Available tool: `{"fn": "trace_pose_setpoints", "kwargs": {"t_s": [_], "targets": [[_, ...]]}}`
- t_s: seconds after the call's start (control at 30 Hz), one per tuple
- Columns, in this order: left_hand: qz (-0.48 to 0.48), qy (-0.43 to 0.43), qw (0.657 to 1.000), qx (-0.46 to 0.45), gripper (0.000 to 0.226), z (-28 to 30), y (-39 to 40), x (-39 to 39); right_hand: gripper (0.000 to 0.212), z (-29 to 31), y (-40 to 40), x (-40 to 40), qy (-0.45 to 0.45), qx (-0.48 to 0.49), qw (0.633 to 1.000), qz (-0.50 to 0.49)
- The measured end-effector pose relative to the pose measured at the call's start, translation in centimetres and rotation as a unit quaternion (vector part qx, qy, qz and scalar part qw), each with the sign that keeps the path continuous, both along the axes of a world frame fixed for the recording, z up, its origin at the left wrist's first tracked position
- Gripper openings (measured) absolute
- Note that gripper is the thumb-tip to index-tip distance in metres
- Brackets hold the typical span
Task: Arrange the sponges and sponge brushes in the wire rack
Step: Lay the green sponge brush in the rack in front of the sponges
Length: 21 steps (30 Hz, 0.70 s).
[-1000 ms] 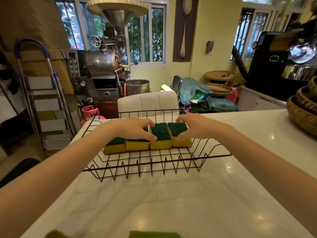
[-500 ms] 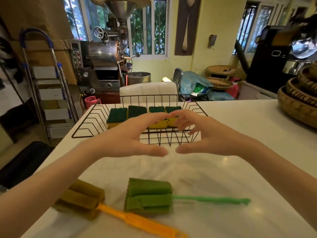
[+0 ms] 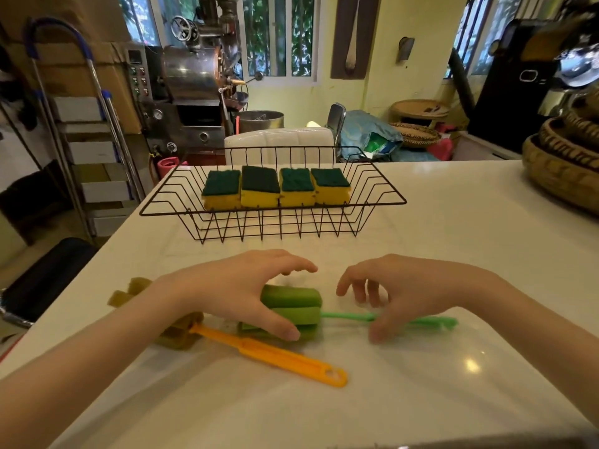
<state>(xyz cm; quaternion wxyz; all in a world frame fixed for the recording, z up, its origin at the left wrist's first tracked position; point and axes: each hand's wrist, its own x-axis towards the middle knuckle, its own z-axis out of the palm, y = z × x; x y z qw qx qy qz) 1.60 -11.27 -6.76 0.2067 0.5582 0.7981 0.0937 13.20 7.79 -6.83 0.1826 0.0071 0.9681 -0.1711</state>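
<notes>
A black wire rack (image 3: 272,214) stands at the far side of the white table, with several yellow sponges with green tops (image 3: 260,187) in a row inside it. Near me lies a green sponge brush (image 3: 293,297), its thin green handle pointing right. In front of it lies an orange-handled sponge brush (image 3: 275,354) with an olive head at the left. My left hand (image 3: 233,286) arches over the green sponge head, thumb in front and fingers behind, spread apart. My right hand (image 3: 408,286) hovers over the green handle with its fingers apart.
Woven baskets (image 3: 557,170) are stacked at the table's right edge. The table's left edge (image 3: 107,254) drops to the floor, where a step ladder and a metal machine stand. A white chair back (image 3: 278,144) rises just behind the rack.
Both hands have left the sponges in the rack and come back toward me, down over the green sponge brush. My view has tilted down.
</notes>
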Motion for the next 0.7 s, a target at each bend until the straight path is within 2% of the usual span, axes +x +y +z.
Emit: {"fn": "trace_pose_setpoints", "kwargs": {"t_s": [0.13, 0.23, 0.43, 0.7], "targets": [[-0.001, 0.006, 1.000, 0.003, 0.059, -0.4, 0.1, -0.3, 0.035, -0.3, 0.3, 0.1, 0.009, 0.000, 1.000, 0.007], [0.004, -0.008, 1.000, -0.002, 0.053, -0.3, 0.2, -0.5, 0.022, -0.3, 0.4, 0.0, 0.011, 0.001, 1.000, 0.016], [0.018, 0.010, 1.000, 0.017, 0.051, 1.1, 0.5, -1.5, 0.020, 0.9, 1.0, -1.1, 0.060, 0.007, 0.998, 0.020], [0.048, -0.005, 0.992, 0.119, 0.042, 5.7, -0.9, -4.4, 0.013, 5.4, 1.8, -3.5, 0.165, -0.022, 0.985, 0.032]]}}
